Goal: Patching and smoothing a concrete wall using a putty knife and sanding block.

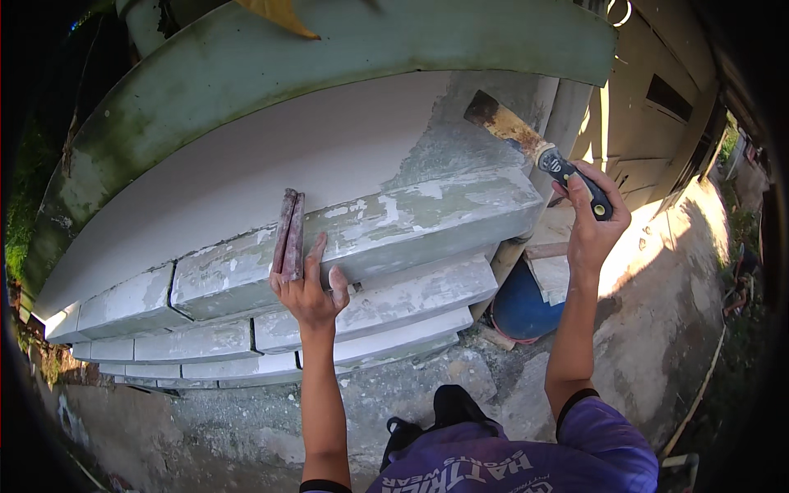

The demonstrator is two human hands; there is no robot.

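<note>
My right hand is closed around the black handle of a scraper. Its broad, rust-stained blade points up and left, near the patch of bare grey wall. My left hand grips the lower end of a long, narrow reddish-brown piece with a groove along its length; its exact kind is unclear. Index finger and thumb of that hand stick out beside it, over the edge of the top stepped ledge. Worn paint in white and grey-green covers this ledge. Behind it curves a smooth white wall.
A mossy green curved rim overhangs the wall, with a yellow leaf above it. Lower ledges step down toward me. A blue container stands under the ledge's right end, beside sunlit concrete ground.
</note>
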